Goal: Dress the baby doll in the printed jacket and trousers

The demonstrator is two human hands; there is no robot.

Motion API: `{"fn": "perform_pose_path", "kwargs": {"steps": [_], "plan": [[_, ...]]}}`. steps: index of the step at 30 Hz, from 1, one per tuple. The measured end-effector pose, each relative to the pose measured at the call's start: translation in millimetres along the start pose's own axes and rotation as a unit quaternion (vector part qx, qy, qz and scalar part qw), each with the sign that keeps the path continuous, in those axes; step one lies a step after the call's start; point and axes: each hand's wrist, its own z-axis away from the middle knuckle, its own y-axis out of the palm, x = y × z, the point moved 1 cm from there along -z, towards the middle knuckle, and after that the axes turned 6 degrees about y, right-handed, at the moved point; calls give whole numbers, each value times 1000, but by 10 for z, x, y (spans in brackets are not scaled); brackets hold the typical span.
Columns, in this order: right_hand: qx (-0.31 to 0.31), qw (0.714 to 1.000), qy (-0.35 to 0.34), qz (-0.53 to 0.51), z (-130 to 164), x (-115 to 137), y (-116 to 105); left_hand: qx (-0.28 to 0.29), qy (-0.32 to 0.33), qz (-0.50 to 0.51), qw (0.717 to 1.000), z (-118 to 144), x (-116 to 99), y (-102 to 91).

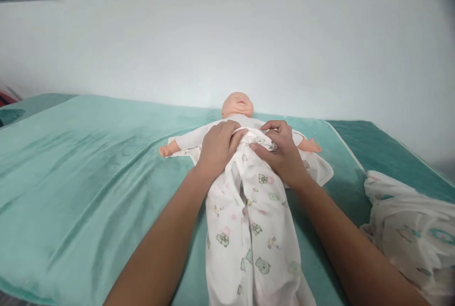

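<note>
A baby doll (237,105) lies on its back with its arms spread, in a white long-sleeved top (195,137). White baby pants (263,239) with green and pink animal prints cover its lower body and reach toward me. A gap shows down their middle. My left hand (220,147) is closed on the upper edge of the pants at the doll's belly, thumb toward the centre. My right hand (280,152) pinches the cloth on the other side of that edge, fingers bent. Another white cloth (320,168) lies spread under the doll's side.
A teal blanket (117,192) with some wrinkles covers the surface. On the right lies a bunched white printed cloth (408,225). Behind the doll stands a white wall (227,45), and something red (5,98) shows at the far left edge.
</note>
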Motion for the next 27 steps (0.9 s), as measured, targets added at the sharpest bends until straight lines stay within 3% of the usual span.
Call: {"fn": "perform_pose_path", "kwargs": {"steps": [3, 6, 9, 14, 19, 22, 27], "plan": [[-29, 999, -4, -18, 153, 55, -72, 6, 9, -8, 1000, -1, 23, -8], [-43, 993, 49, -94, 347, 22, -160, 4, 15, -20, 1000, -2, 18, -17], [-6, 986, 103, -132, 472, -58, -200, -5, 15, -11, 1000, 6, 10, -17], [81, 986, 137, -58, 467, -144, -181, -31, -15, 35, 999, 16, 20, -10], [64, 991, 114, 32, 438, -195, -179, -60, -60, 102, 991, 74, -1, -52], [52, 993, 95, 54, 434, -237, -171, -70, -94, 132, 984, 269, -67, -123], [39, 995, 70, 67, 427, -272, -149, -81, -186, 147, 968, 863, -269, -256]]}}
